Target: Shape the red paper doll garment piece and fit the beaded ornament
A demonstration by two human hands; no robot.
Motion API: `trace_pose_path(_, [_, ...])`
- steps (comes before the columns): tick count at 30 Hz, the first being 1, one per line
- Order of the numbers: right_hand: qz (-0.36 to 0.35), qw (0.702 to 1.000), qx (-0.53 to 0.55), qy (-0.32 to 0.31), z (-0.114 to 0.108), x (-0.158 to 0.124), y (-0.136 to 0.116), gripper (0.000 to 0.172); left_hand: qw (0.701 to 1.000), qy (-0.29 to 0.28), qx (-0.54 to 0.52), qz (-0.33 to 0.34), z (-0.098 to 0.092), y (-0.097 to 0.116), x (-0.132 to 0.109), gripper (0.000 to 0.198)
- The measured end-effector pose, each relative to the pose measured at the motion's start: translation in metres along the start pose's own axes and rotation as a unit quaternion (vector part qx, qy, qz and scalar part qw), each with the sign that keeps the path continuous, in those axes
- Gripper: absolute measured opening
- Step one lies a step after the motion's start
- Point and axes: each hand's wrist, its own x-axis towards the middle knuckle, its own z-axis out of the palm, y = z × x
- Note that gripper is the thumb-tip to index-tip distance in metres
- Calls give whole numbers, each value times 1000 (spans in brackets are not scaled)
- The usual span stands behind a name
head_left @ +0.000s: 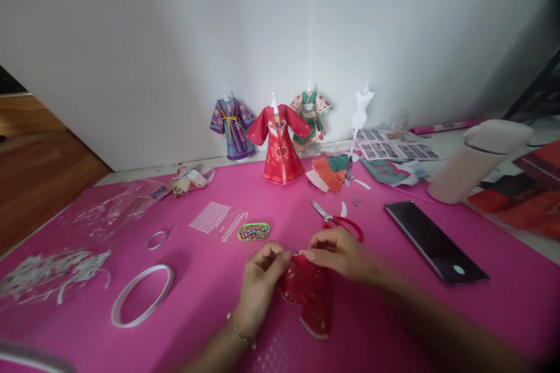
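Observation:
A small red cloth piece (308,291) with pale trim along its lower edges hangs between my two hands, over the pink mat (210,285). My left hand (265,277) pinches its top left corner between thumb and forefinger. At the top right corner, my right hand (335,252) pinches the same cloth. Small coloured bits show along the top edge between the fingertips. Just beyond the hands lie a green oval tray of beads (254,232) and red-handled scissors (347,224) with their blades slightly apart.
Three dressed mini mannequins, one in a red robe (282,148), and a bare white mannequin (361,108) stand at the back. A phone (435,242) and pink bottle (470,163) are right. Tape rolls, one large (117,309), bead sheets (210,217) and plastic scraps lie left.

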Motion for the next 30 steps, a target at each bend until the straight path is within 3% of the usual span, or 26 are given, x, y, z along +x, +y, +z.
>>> trace_pose_path(7, [-2, 1000, 3, -12, 2, -1, 1, 18, 999, -34, 31, -12, 1, 0, 0, 41])
trace_pose_path(12, [-5, 1000, 3, 12, 0, 1, 1, 19, 999, -32, 15, -10, 1, 1, -1, 40])
trace_pose_path(30, [-21, 1000, -8, -6, 0, -1, 0, 19, 997, -54, 54, 9, 1, 3, -3, 40])
